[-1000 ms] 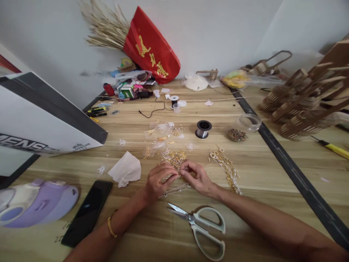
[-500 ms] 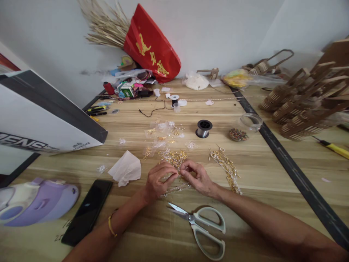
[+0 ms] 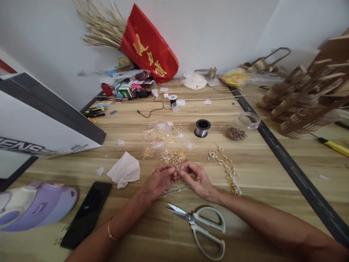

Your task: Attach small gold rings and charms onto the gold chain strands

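My left hand (image 3: 160,180) and my right hand (image 3: 198,181) meet in the middle of the table, fingertips pinched close together. Whatever sits between the fingers is too small to make out. Just beyond them spreads a heap of gold and silver beads (image 3: 176,157). A beaded strand (image 3: 171,190) lies below the hands, partly covered by them. Nearer to me rest open scissors (image 3: 191,219) with pale handles. Right of my right hand lies a bunch of finished-looking gold and silver bead chains (image 3: 231,174) with rings at one end.
Behind the beads stand a wire spool (image 3: 202,131) and a clear jar (image 3: 249,122) beside dark mixed beads (image 3: 236,133). At left are a tissue (image 3: 124,171), a phone (image 3: 86,214), a purple-and-white object (image 3: 46,207) and a large box (image 3: 51,116). Small woven baskets (image 3: 297,118) crowd the right.
My left hand has turned, its fingers curling in more by the right fingertips. My right hand stays nearly in place. The view has shifted slightly.
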A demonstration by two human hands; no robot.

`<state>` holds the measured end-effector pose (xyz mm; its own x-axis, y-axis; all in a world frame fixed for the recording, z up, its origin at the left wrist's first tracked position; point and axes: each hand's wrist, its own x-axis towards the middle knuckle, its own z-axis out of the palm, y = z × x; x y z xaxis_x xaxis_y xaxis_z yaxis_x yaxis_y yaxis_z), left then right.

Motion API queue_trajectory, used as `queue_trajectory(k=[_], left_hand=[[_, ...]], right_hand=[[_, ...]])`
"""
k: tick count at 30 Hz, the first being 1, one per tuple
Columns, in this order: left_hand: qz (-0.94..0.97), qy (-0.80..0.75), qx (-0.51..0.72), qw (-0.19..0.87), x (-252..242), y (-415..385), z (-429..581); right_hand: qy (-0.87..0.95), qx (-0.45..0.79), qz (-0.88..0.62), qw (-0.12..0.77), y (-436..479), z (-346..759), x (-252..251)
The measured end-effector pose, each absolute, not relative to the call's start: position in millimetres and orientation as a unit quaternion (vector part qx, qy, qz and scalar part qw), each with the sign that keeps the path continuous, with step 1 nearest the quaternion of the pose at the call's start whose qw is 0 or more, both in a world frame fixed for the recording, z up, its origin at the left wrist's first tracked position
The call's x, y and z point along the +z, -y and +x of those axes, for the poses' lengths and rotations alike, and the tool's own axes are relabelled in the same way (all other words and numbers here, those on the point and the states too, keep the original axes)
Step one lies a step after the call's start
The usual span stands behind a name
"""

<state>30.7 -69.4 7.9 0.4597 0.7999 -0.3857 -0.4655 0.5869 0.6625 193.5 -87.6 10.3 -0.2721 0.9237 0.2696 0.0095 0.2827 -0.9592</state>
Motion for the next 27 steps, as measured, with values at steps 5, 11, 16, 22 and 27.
queue_trajectory(k=[5,11,16,22,27], left_hand=[[0.21,-0.343,0.385,0.831,6.0,70.8,30.0],[0.179,-0.353,0.38,0.836,2.7,70.9,30.1],[0.177,-0.357,0.377,0.836,2.3,70.4,30.1],[0.195,-0.357,0.377,0.832,2.3,69.7,31.0],[0.244,-0.37,0.385,0.81,4.9,66.8,29.5]], right_hand=[[0.637,0.476,-0.371,0.479,90.0,192.1,12.7],[0.629,0.488,-0.381,0.47,90.1,191.7,10.4],[0.627,0.485,-0.394,0.466,89.1,192.2,8.0],[0.627,0.498,-0.382,0.462,89.4,192.7,9.7],[0.627,0.499,-0.372,0.469,89.7,193.0,14.5]])
